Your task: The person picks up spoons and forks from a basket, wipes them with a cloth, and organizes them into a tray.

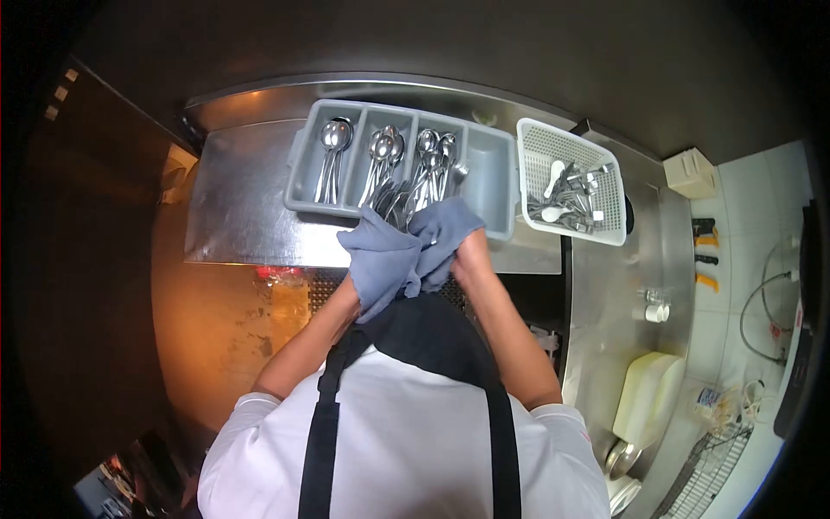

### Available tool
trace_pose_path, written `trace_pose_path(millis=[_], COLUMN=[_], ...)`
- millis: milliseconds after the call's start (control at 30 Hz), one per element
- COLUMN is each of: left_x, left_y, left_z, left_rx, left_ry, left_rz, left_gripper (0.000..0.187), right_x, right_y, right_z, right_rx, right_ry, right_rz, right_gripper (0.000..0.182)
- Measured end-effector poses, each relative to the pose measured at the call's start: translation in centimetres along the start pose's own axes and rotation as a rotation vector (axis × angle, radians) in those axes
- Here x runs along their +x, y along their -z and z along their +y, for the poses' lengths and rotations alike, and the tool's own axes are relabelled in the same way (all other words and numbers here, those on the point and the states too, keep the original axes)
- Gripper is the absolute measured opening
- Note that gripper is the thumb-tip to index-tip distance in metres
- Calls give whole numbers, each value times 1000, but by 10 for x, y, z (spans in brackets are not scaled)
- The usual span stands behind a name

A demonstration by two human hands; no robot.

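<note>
A blue-grey cloth (380, 259) is bunched around both of my hands, in front of the grey cutlery tray (488, 182). My left hand (353, 292) is mostly under the cloth, its fingers hidden. My right hand (469, 251) grips the cloth's other side. Several forks (393, 203) stick up out of the cloth over the tray's front edge; which hand bears them is hidden. Inside the tray, large spoons (335, 138) lie in the left compartment, and smaller spoons (381, 149) and more spoons (430, 147) in the middle ones.
Right of the tray stands a white perforated basket (616, 203) with mixed cutlery and white spoons. Both sit on a steel counter (251, 190). Farther right are knives (705, 251) on the tiled wall, small white cups (657, 313) and a pale yellow container (647, 398).
</note>
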State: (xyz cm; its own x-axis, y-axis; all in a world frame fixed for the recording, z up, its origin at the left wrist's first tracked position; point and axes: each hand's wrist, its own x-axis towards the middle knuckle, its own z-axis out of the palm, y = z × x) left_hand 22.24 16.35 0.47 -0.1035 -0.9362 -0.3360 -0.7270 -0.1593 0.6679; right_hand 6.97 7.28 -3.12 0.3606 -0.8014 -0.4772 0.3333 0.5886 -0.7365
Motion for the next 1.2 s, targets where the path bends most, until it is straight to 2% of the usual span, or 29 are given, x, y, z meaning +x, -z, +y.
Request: trace_pose_path(millis=[67, 200, 300, 367, 400, 467, 500, 533, 600, 633, 700, 767, 867, 933, 967, 1000, 1033, 1067, 1100, 1200], left_x=[7, 18, 13, 16, 17, 14, 20, 19, 16, 5, 17, 5, -2, -7, -5, -3, 4, 8, 10, 8], left_y=[10, -12, -22, -30, -36, -47, -74, -87, -100, -71, -119, -112, -74, -58, -60, -63, -72, -81, -81, -69], left_z=[13, 0, 21, 36, 41, 47, 14, 1, -6, 47, -12, 10, 70, 102, 99, 95, 80, 66, 67, 73], left_rx=[311, -159, -284, 14, 310, 898, 753, 593, 273, 508, -68, 91, -66, -281, -241, -199, -10, 219, 447, 418], left_ry=[-40, -31, -90, -141, -149, -146, -196, -181, -168, 3, -128, -95, 77, 228, 175, 123, -55, -139, -226, -300], left_rz=[-88, -69, -32, 6, 20, 31, 229, 270, 354, 148, 233, 262, 228, 235, 267, 300, 360, 349, 360, 375], left_gripper=[6, 9, 11, 9, 8, 9, 14, 16, 18, 17, 15, 14, 6, 8, 13, 18, 23, 30, 38, 47], right_x=[30, 27, 5, 2, 2, 3, 5, 7, 7, 3, 1, 1, 6, 11, 13, 12, 8, 3, -3, 11], right_y=[40, 56, 48, 44, 44, 52, 58, 62, 69, 71, 74, 81, 80, 76, 75, 73, 71, 67, 62, 70], right_z=[-10, -32, -33, -31, -31, -31, -31, -29, -23, -21, -16, -5, -6, -10, -12, -16, -22, -28, -35, -22], right_rx=[76, 29, -254, -478, -586, -523, -550, -576, -440, -379, -277, -194, -305, -599, -747, -831, -916, -1002, -1040, -1010], right_ry=[-15, -3, 135, 421, 565, 482, 462, 444, 418, 432, 397, 297, 447, 780, 945, 992, 1035, 1075, 1026, 1098], right_rz=[-32, -155, -222, -327, -380, -404, -413, -419, -416, -428, -434, -419, -428, -309, -243, -232, -223, -214, -191, -91], right_gripper=[25, 31, 35, 39, 41, 41, 41, 41, 36, 35, 35, 38, 30, 21, 17, 17, 17, 17, 16, 16])
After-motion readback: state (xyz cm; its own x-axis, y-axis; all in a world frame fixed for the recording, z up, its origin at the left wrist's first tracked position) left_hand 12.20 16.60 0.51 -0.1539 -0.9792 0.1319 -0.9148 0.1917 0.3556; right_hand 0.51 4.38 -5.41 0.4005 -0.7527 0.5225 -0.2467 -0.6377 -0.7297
